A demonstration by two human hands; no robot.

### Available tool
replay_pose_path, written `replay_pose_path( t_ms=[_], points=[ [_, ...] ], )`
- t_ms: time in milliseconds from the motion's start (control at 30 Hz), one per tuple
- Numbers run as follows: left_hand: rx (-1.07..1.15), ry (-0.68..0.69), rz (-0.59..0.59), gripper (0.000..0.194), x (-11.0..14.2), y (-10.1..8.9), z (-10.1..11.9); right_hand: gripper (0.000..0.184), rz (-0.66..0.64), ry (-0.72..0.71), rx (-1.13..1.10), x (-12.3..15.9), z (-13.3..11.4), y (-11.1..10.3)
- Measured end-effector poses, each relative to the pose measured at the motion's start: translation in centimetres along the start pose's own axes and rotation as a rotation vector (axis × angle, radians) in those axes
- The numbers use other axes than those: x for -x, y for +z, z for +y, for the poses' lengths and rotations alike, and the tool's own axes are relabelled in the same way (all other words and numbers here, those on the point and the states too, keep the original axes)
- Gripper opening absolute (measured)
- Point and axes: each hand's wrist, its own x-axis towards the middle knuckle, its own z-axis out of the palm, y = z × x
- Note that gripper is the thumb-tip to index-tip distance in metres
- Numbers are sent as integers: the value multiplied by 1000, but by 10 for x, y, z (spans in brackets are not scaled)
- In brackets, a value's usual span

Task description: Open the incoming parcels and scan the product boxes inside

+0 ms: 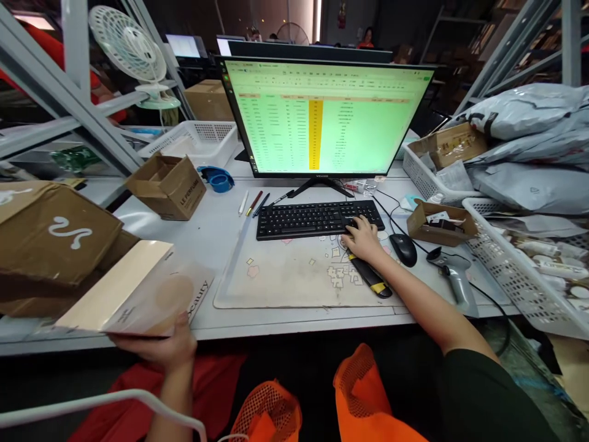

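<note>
A pale cream box [151,288] printed with "beauty" rests in my left hand [168,347], gripped at its lower edge by the thumb and fingers, over the desk's front left edge. My right hand [363,240] lies on the right part of a black keyboard [301,220], its fingers spread over the keys. Under that wrist, a black and yellow utility knife [372,277] lies on the desk mat [276,285]. To the right of the hand is a black mouse [403,249]. A monitor [285,123] behind the keyboard displays a spreadsheet with an orange column.
Brown cartons [59,239] stand at the left, near a small open box [168,187] and blue tape [218,180]. On the right are a barcode scanner [458,282], a small carton [442,224] and a white basket [506,270] of tubes. Grey parcels [529,147] are piled behind.
</note>
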Motion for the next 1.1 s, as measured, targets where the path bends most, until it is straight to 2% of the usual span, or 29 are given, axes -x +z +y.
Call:
replay_pose_path(
  t_ms=[100, 267, 533, 833, 967, 1033, 1100],
  points=[
    [-12, 34, 104, 131, -3, 1, 2, 51, 23, -20, -35, -2, 0, 5],
    [-7, -8, 97, 140, -7, 1, 2, 51, 73, -16, -63, 0, 2, 11],
    [-20, -16, 133, 135, -5, 0, 15, 51, 84, -10, -18, 2, 5, 14],
    [5, -16, 134, 134, -5, 2, 15, 53, 95, 6, -43, 3, 7, 16],
    [15, -138, 125, 121, -8, 1, 34, 59, 158, -5, -85, -2, 10, 14],
    [148, -292, 92, 115, -10, -2, 53, 61, 156, -10, -128, 2, 17, 15],
    [411, -465, 35, 111, -12, -7, 71, 66, 160, -29, -176, 8, 28, 18]
  ],
)
